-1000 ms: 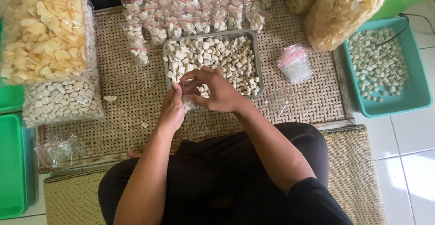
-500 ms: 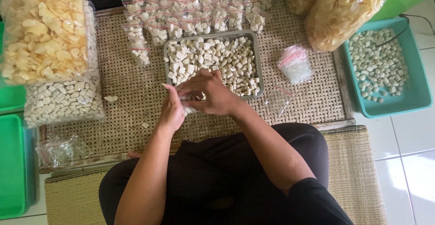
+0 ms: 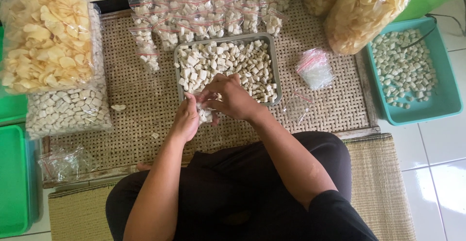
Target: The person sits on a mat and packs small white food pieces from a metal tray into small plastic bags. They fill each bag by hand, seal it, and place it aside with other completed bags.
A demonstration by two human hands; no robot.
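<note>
While both hands meet at the metal tray's [image 3: 274,66] near edge, left hand [image 3: 186,120] and right hand [image 3: 233,98] pinch one small clear bag [image 3: 204,111] of white pieces between them, fingers curled shut.

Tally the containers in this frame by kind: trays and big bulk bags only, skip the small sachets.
Grey metal tray, holding pale cut pieces, by both hands: 1
Teal plastic tray, right: 1
Green trays, left edge, partly cut off: 2
Big bags of yellow chips: 3
Big bag of pale cut pieces, left: 1
Total: 8
</note>
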